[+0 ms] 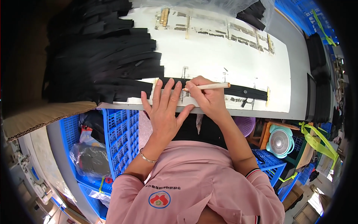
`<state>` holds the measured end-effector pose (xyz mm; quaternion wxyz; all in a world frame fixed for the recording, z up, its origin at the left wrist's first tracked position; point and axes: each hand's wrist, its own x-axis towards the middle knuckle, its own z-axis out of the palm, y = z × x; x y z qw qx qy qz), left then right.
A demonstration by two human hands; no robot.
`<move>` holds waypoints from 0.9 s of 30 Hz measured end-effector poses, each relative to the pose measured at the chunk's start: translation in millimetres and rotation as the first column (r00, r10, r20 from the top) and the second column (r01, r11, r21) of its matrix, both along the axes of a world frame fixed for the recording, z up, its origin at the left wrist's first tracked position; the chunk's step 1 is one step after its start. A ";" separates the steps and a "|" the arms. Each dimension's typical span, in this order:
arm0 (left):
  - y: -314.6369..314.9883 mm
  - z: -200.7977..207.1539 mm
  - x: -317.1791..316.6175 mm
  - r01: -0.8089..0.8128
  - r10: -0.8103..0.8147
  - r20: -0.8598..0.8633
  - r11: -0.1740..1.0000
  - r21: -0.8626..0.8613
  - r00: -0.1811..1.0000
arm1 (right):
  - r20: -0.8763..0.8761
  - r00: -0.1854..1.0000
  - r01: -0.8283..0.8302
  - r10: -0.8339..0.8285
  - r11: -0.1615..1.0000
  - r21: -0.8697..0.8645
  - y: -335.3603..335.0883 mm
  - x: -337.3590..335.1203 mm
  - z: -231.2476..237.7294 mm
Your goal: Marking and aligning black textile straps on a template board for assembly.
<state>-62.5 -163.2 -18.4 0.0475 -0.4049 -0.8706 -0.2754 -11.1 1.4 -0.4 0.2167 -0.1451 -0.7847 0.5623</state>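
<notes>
A black zipper strip lies along the near edge of a white board, with its slider and pull tab towards the right end. My left hand rests flat with fingers outstretched, its fingertips on the strip's left part. Close beside them my right hand grips a pale marking pencil between thumb and fingers. The pencil's tip end meets the strip near my left fingertips. Tape and dark marks show on the board around the strip.
A large layered pile of black strips covers the board's left side. Cardboard juts out at the left. Blue crates stand below the table edge, and a small turquoise fan sits at the right. Clear plastic lies at the back.
</notes>
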 end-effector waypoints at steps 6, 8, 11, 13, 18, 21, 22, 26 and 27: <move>1.2 1.5 0.3 0.008 -0.009 -0.009 1.000 -0.027 1.000 | 0.018 1.000 -0.022 0.021 0.997 0.071 5.0 7.5 0.4; -1.0 -0.1 1.0 -0.013 0.013 -0.014 0.999 -0.040 1.000 | -0.024 0.999 0.041 -0.045 0.989 -0.143 4.1 17.7 6.8; 0.2 0.3 1.2 -0.003 0.002 -0.021 0.999 -0.035 1.000 | -0.028 0.977 0.208 -0.211 0.974 -0.086 26.6 46.8 15.8; 0.7 0.9 1.4 0.002 -0.003 -0.024 1.000 -0.031 1.000 | -0.066 0.948 0.305 -0.311 0.948 -0.086 39.0 58.4 17.8; 0.6 -1.0 1.4 -0.003 0.003 -0.027 1.000 -0.022 1.000 | 0.050 0.937 0.342 -0.347 0.936 0.082 52.5 65.3 8.6; 0.8 1.9 0.8 -0.002 0.001 -0.021 0.999 -0.049 1.000 | 0.032 0.935 0.351 -0.354 0.934 0.071 54.8 64.2 5.2; 0.7 2.9 0.7 0.002 -0.003 -0.022 0.999 -0.051 1.000 | 0.032 0.933 0.355 -0.357 0.932 0.069 54.5 63.4 6.2; 3.9 8.8 3.1 -0.004 0.004 0.008 1.000 -0.025 1.000 | 0.049 0.936 0.343 -0.349 0.934 0.099 55.0 62.1 7.5; 6.4 11.5 4.7 -0.014 0.014 0.026 1.000 0.003 1.000 | 0.046 0.937 0.340 -0.347 0.934 0.112 55.5 62.6 6.5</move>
